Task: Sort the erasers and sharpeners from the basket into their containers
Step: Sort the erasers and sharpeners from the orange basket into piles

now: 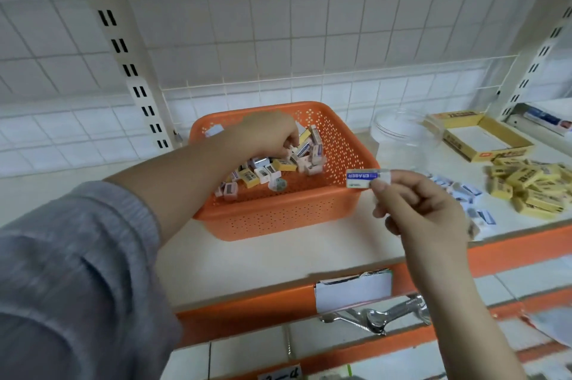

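Note:
An orange perforated basket [278, 212] stands on the shelf and holds several small erasers and sharpeners [272, 170]. My left hand [269, 132] reaches down into the basket, its fingers curled round a small item in the pile; which item I cannot tell. My right hand [414, 203] hovers just right of the basket and pinches a white eraser with a blue "ERASER" sleeve [362, 178] between thumb and forefinger. A clear round plastic container [402, 138] sits behind my right hand. A yellow cardboard box [479, 139] lies open at the far right.
Yellow-sleeved erasers [532, 190] lie in a heap at the right, blue-and-white ones [464, 197] loose beside them. The shelf's orange front edge [247, 302] carries a white label holder [353, 290]. Metal spoons [387, 314] lie on the shelf below. A tiled wall backs the shelf.

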